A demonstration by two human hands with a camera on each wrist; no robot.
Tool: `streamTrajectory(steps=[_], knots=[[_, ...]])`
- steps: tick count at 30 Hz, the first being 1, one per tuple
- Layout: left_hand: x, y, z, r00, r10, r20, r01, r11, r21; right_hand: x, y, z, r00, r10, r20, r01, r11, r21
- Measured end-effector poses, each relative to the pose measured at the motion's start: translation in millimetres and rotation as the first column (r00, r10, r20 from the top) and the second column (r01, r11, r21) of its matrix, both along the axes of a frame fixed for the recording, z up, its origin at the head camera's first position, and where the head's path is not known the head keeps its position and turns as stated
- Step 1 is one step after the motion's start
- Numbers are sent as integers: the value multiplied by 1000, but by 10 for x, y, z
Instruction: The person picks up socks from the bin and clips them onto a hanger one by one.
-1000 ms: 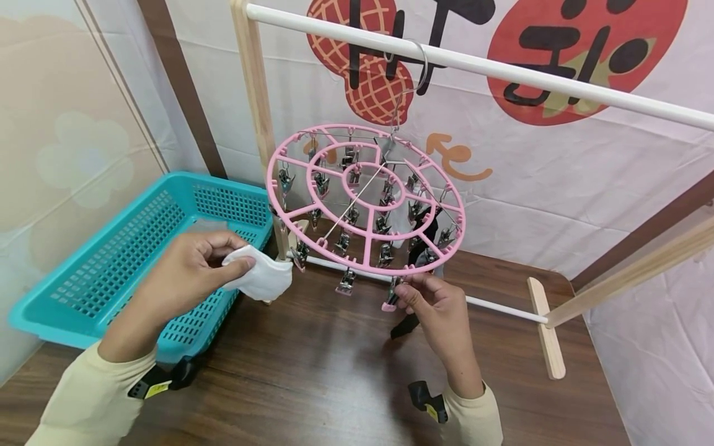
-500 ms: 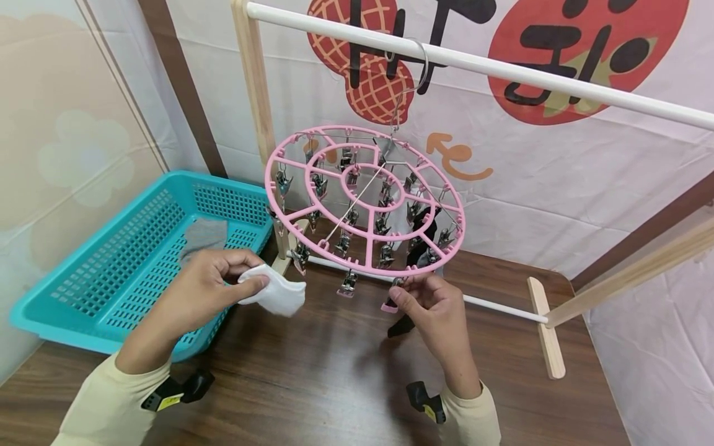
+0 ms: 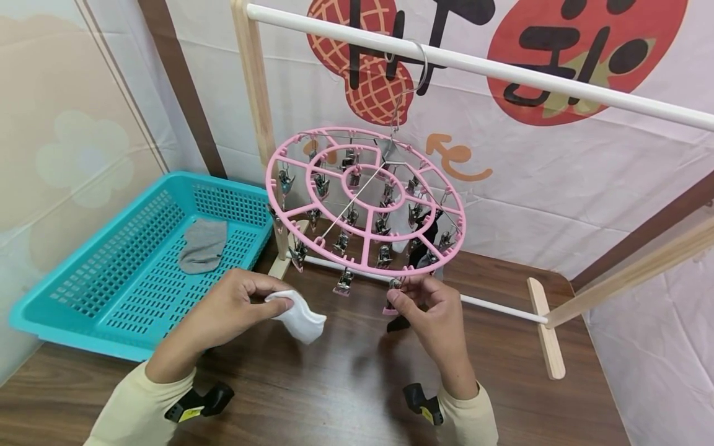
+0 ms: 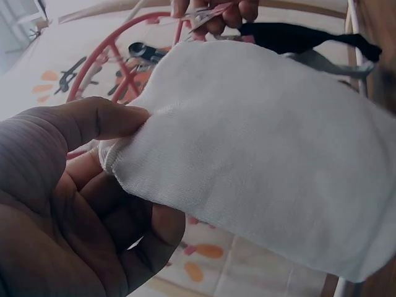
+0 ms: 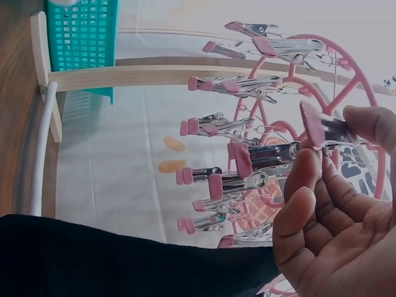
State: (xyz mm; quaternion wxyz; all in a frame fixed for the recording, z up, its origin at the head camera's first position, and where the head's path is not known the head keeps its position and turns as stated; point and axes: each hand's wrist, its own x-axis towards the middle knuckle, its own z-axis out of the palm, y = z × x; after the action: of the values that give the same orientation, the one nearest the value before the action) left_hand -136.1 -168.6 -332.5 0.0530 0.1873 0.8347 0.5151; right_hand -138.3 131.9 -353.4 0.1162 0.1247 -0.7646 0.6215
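My left hand [image 3: 229, 316] pinches one end of a white sock [image 3: 304, 321] between thumb and fingers, and the other end droops to the right. In the left wrist view the white sock [image 4: 260, 148] spreads wide across the picture. My right hand [image 3: 437, 313] pinches a metal clip [image 5: 337, 131] with pink tips, hanging from the near edge of a pink round hanger [image 3: 385, 271]. Several similar clips dangle from its rings. A black garment [image 5: 124, 263] and something white hang at the hanger's right side, partly hidden by it and my right hand.
A turquoise basket [image 3: 83, 347] stands at the left with a grey sock [image 3: 203, 246] inside. The hanger hooks over a white rail [image 3: 502, 69] on a wooden stand with feet [image 3: 546, 328] on the brown table [image 3: 312, 396]. Printed fabric walls enclose the back and sides.
My left hand has carried the white sock rightward and down, away from the basket, uncovering the grey sock. My right hand stays at the clip, with only a slight shift.
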Motion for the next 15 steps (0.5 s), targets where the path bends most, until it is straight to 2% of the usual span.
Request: streamTrajectory(steps=[3, 10, 15], knots=[[-21, 71, -24, 999, -36, 15, 36, 999, 8, -1, 1, -10, 1000, -1, -4, 1, 1000, -4], [-50, 187, -36, 997, -72, 19, 72, 997, -31, 4, -1, -28, 1000, -8, -20, 8, 1000, 5], [-69, 251, -53, 993, -108, 42, 108, 994, 2, -2, -2, -34, 999, -8, -34, 8, 1000, 11]])
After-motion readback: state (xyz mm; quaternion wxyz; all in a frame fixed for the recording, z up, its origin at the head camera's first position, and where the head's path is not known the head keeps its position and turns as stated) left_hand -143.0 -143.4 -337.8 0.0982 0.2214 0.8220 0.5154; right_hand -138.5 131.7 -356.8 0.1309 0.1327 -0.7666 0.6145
